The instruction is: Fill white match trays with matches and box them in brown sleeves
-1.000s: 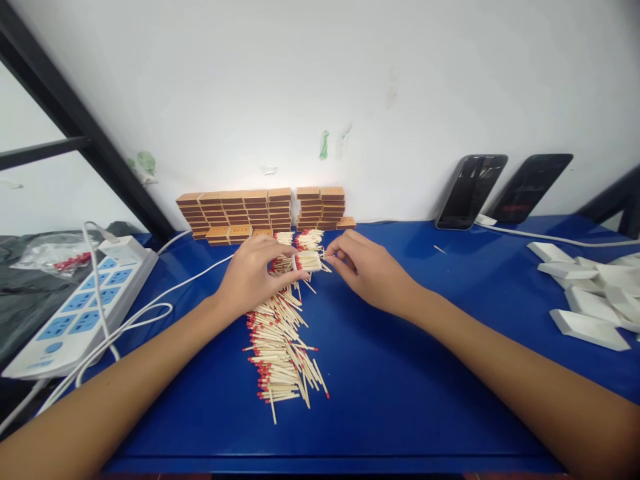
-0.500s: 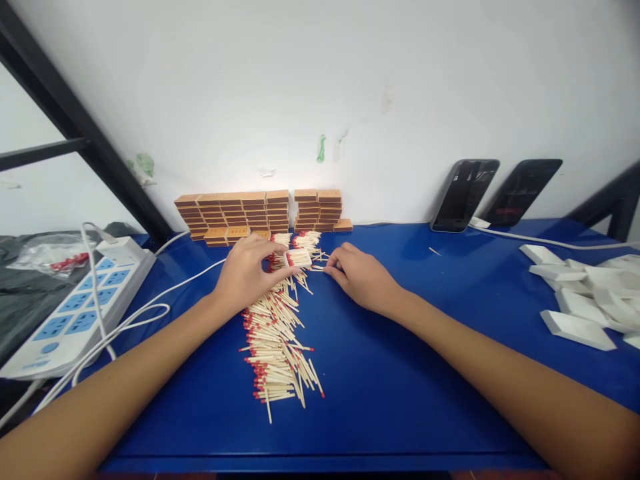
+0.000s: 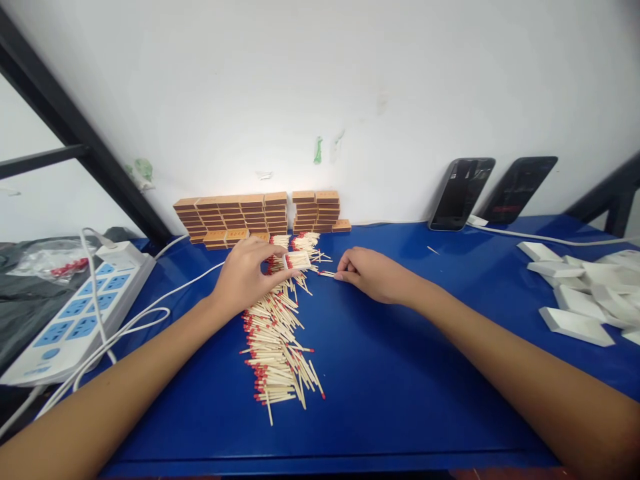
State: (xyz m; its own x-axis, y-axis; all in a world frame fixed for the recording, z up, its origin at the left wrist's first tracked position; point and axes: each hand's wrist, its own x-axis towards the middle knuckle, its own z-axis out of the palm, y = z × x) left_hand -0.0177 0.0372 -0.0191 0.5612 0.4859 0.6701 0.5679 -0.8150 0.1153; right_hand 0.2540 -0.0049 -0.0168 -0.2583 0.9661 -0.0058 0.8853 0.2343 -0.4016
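Observation:
My left hand (image 3: 250,270) grips a small white matchbox tray (image 3: 304,265) between thumb and fingers, just above the matches. Red-tipped matches lie side by side inside it. Right of the tray, my right hand (image 3: 373,275) pinches the ends of matches (image 3: 327,274) whose red heads point left; how many is unclear. A long heap of loose matches (image 3: 275,340) stretches from below my left hand toward the front of the blue table (image 3: 390,393). Another clump of matches (image 3: 306,241) lies behind the tray.
Stacked orange-brown matchboxes (image 3: 230,210) line the wall. Two phones (image 3: 463,193) lean at the back right. White empty trays (image 3: 577,325) pile up at the right edge. A power strip (image 3: 85,310) with white cables (image 3: 150,310) sits at the left.
My right hand has drawn back to the right, away from the tray, with the pinched matches now showing at its fingertips. My left hand holds the tray in nearly the same place.

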